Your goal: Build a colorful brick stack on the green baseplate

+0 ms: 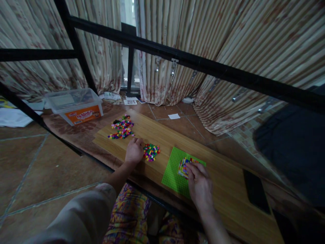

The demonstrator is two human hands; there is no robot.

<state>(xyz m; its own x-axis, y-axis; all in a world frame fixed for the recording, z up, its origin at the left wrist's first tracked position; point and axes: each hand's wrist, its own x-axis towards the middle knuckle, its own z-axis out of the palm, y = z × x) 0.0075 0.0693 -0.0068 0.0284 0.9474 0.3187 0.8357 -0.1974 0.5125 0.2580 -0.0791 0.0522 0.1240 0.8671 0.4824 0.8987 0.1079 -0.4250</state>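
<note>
Single head cam, worn by the person; looks fwd & down from above the patterned trousers [129,213], v. close at btm edge. Wide view: wooden board [218,169] runs diag., upper L to lower R. L hand [134,150] & R hand [200,183] fairly nr, below ctr. Black bar [198,62] crosses betw. cam & curtains [182,27], which back the upper pt, farther off.

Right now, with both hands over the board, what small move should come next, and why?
I'd probably press down gently with the right hand: it is pinched close over the brick stack on the green baseplate, though whether it grips a brick is too small to tell. The left hand could wait beside the loose brick pile.
</note>
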